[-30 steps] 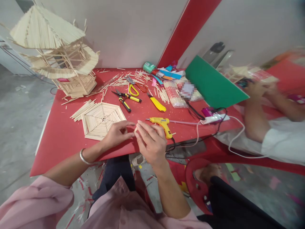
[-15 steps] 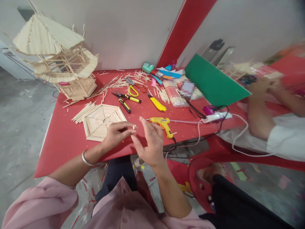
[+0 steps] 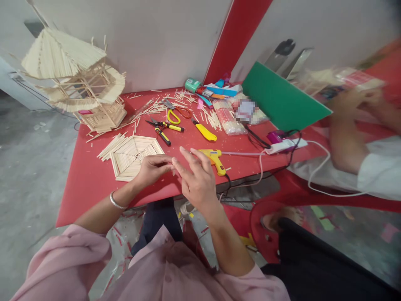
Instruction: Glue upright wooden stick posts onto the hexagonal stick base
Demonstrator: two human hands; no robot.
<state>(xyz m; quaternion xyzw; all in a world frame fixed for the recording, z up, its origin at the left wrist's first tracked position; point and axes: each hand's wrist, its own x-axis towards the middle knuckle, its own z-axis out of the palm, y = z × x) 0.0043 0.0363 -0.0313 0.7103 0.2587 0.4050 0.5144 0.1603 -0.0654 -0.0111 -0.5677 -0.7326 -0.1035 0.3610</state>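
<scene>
My left hand point(image 3: 152, 168) is pinched shut over the red table's point(image 3: 84, 179) front edge, holding something tiny I cannot make out. My right hand point(image 3: 194, 177) hovers beside it with fingers stretched out, fingertips almost touching the left hand's. A flat hexagon of wooden sticks point(image 3: 135, 152) lies just left of my left hand. A yellow glue gun point(image 3: 214, 159) lies on the table right behind my right hand.
A stick-built tower model point(image 3: 77, 83) stands at the back left. Pliers point(image 3: 163, 129), scissors point(image 3: 174, 114), a yellow knife point(image 3: 204, 131), loose sticks and stick packets point(image 3: 226, 119) lie mid-table. A green board point(image 3: 282, 104) and power strip point(image 3: 283, 145) sit right. Another person's arms point(image 3: 347, 138) work at the right.
My right hand let go of the small piece, opened its fingers and drew slightly apart, then came close again. My left hand keeps its pinch. The view shifted a little.
</scene>
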